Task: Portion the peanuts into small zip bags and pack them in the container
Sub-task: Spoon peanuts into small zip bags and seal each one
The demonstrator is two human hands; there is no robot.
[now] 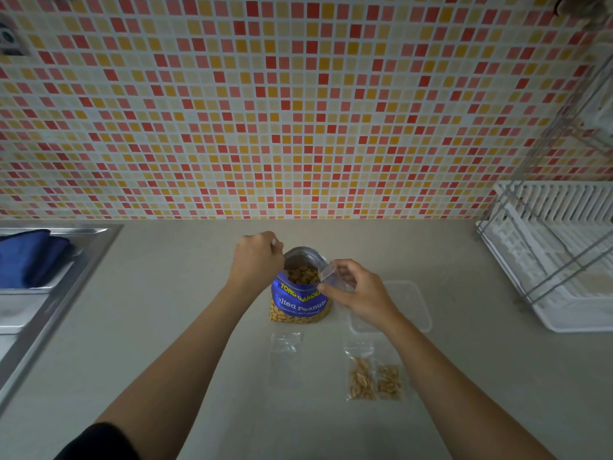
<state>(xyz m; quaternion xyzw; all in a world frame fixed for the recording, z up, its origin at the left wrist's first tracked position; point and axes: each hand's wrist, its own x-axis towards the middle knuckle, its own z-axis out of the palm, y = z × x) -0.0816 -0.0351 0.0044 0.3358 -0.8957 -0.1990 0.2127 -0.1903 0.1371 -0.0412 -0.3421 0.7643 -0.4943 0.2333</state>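
Peanut bag (300,303): blue pouch, standing upright on the counter (199,277), mouth open, peanuts (302,275) visible inside against a silver lining.

- Left hand (257,260): at 10 o'clock of the pouch, fingers curled around the rim at the far left of the mouth and gripping it.
- Right hand (360,293): at 3 o'clock of the pouch, thumb and fingers pinching a small zip bag (328,273), clear, with its opening held at the right edge of the pouch mouth. The pouch stands between the two hands, which are apart.
- Label: yellow lettering reads "TONG GARDE", with the end cut off by the right thumb. White lettering below reads "lted Peanuts". A smaller line under it is too fine to read.
- Container (411,303): clear plastic tub at 3 o'clock, partly under the right wrist.
- Empty zip bag (286,348): flat on the counter at 6 o'clock.
- Two filled zip bags (361,380) (389,381): side by side at 5 o'clock, holding peanuts.
- Sink (66,260): steel, at 9 o'clock, with a blue cloth (30,257) in it.
- Dish rack (557,254): white, at 3 o'clock, well apart.
- Tiled wall (298,111): red, orange and cream mosaic at 12 o'clock.
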